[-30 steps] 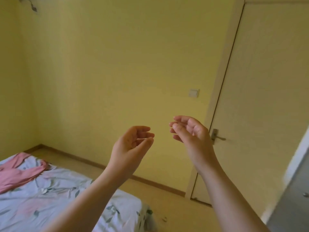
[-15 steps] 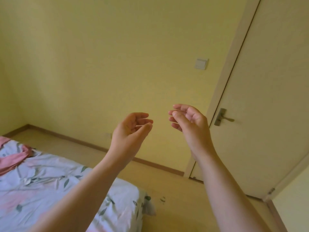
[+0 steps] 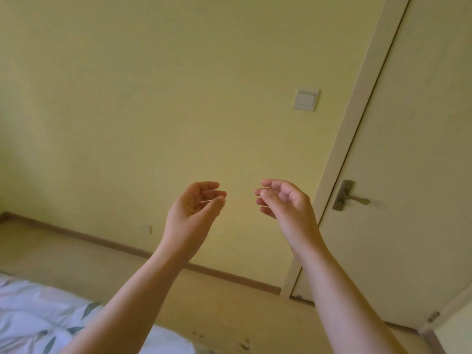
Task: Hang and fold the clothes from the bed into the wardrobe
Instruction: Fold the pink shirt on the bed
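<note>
Both my hands are raised in front of me against the yellow wall, facing each other a short gap apart. My left hand [image 3: 195,208] has loosely curled fingers and holds nothing. My right hand [image 3: 284,201] is likewise relaxed and empty. At the lower left lies a corner of the bed [image 3: 33,320], covered by a white sheet with a leaf print. No clothes and no wardrobe show in the head view.
A closed cream door [image 3: 413,162] with a metal lever handle [image 3: 348,196] stands at the right. A light switch [image 3: 306,99] is on the wall beside it. A brown skirting board [image 3: 107,242] runs along the wooden floor [image 3: 229,307].
My view has swung to the right; the pink garment on the bed has slid out of the frame and the door has come closer to the centre. Both hands kept their pose.
</note>
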A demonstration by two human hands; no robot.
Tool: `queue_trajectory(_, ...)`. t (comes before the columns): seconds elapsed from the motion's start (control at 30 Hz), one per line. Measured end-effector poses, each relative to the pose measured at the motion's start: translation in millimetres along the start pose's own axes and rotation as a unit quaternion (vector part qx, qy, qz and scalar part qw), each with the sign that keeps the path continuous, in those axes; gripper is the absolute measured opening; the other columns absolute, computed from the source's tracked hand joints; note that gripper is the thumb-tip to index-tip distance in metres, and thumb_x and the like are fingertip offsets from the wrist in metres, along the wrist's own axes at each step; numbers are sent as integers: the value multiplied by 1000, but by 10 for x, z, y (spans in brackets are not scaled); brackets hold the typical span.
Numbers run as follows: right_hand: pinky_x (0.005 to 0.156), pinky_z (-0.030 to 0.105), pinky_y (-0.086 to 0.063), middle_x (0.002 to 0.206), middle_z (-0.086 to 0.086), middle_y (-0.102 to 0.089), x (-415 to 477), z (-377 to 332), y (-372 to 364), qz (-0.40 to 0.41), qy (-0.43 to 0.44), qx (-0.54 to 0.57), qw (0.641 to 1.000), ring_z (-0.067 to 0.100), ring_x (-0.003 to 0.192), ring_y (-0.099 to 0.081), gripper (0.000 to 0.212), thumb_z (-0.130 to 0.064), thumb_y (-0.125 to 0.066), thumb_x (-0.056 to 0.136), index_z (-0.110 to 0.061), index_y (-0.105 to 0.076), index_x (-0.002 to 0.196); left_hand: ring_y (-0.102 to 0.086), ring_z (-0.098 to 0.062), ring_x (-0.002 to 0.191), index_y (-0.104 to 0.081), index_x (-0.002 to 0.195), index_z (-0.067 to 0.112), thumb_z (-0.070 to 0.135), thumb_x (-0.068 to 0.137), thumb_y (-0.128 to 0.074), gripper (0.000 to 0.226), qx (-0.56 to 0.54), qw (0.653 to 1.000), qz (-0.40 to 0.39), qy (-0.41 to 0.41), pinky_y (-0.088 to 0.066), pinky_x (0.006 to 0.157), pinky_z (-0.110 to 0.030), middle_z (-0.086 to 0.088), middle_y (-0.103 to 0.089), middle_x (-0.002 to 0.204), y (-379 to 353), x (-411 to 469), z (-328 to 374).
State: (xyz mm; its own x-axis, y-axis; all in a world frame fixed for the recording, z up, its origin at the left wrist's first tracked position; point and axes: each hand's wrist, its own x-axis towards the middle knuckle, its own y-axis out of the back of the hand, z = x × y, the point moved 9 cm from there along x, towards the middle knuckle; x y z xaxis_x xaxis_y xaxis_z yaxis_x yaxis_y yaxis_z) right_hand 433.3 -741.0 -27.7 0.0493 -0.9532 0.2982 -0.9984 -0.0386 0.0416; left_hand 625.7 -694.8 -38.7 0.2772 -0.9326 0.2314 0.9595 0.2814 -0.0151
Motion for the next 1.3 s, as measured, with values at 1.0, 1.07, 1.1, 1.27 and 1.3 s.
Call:
queue_trajectory(1.0, 80, 27, -57, 97, 1, -74, 4113, 1466, -307, -168, -28, 36, 985, 15, 89, -70, 14, -18, -62, 92, -22, -67, 104, -69, -22, 94, -64, 107, 22, 10, 91, -62, 21, 30, 987, 157, 24, -54, 91, -43, 3, -73, 99, -819, 3570, -1082)
queue_trajectory(1.07, 80, 27, -56, 97, 1, -73, 4238, 1595, -678, -202, -35, 44, 978, 16, 90, -70, 14, -18, -63, 92, -22, -67, 104, -69, -23, 95, -64, 107, 22, 10, 91, -62, 21, 34, 980, 194, 30, -54, 91, -42, 3, -73, 99, -525, 3655, -1174)
queue_trajectory(1.1, 80, 28, -56, 97, 1, -73, 4292, 1647, -881, -220, -36, 46, 974, 16, 89, -70, 13, -18, -63, 91, -22, -67, 103, -69, -22, 94, -64, 107, 22, 9, 91, -61, 21, 38, 976, 212, 31, -55, 91, -41, 3, -73, 99, -365, 3692, -1218)
queue_trajectory(1.27, 80, 27, -57, 95, 1, -74, 4506, 1791, -1963, -305, -27, 53, 951, 16, 89, -70, 13, -18, -63, 91, -24, -67, 102, -68, -21, 92, -64, 108, 19, 8, 90, -62, 21, 40, 954, 293, 37, -55, 89, -39, 0, -73, 99, 469, 3866, -1409)
queue_trajectory(1.3, 80, 27, -57, 94, 1, -74, 4536, 1806, -2179, -319, -27, 52, 946, 16, 89, -70, 13, -18, -63, 91, -24, -67, 103, -68, -20, 93, -64, 108, 19, 9, 90, -63, 21, 41, 950, 307, 37, -55, 89, -39, 0, -73, 99, 639, 3899, -1434)
